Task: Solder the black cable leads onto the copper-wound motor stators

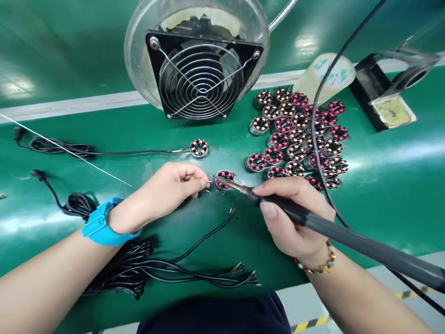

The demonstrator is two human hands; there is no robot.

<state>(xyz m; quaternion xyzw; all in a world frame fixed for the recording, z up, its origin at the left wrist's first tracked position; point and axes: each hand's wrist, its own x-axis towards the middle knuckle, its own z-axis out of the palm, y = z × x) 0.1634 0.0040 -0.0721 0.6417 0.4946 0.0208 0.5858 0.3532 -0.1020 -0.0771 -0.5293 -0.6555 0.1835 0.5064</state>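
My right hand is wrapped round a black soldering iron whose metal tip reaches a small round motor stator with pink windings on the green bench. My left hand, wearing a blue wrist strap, is pinched shut just left of that stator, holding thin wire ends against it. A thin solder wire runs in from the far left toward my left hand.
Several more stators are clustered at the right. One stator with a black cable attached lies behind my hands. A fume-extraction fan stands at the back. Loose black cables lie near the front edge. An iron stand with sponge sits far right.
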